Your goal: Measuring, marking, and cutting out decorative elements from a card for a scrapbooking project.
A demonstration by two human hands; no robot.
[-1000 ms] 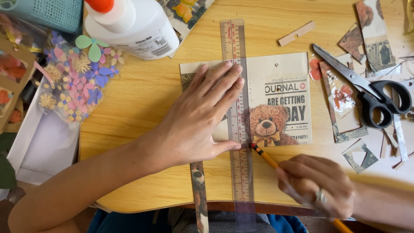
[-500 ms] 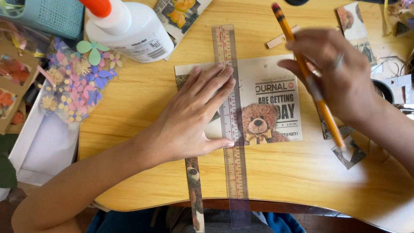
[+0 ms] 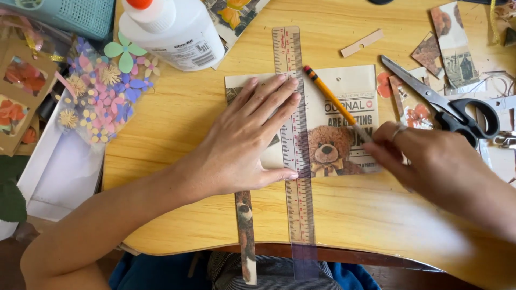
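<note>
1. Left hand (image 3: 252,140) spread flat, pinning ruler (image 3: 294,145) over card (image 3: 344,121) against slipping.
2. Right hand (image 3: 430,161) pinching pencil (image 3: 333,102), angled off the ruler edge.
3. Card flat on tabletop (image 3: 177,134), scissors (image 3: 446,104) near.

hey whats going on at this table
A person is doing paper craft at a wooden table. Their left hand lies flat, pinning a clear ruler across a printed sheet with a teddy bear picture. Their right hand holds a yellow pencil over that sheet, beside the ruler's right edge. Black-handled scissors lie to the right, a white glue bottle stands at the back left, and paper flowers sit at the left.
</note>
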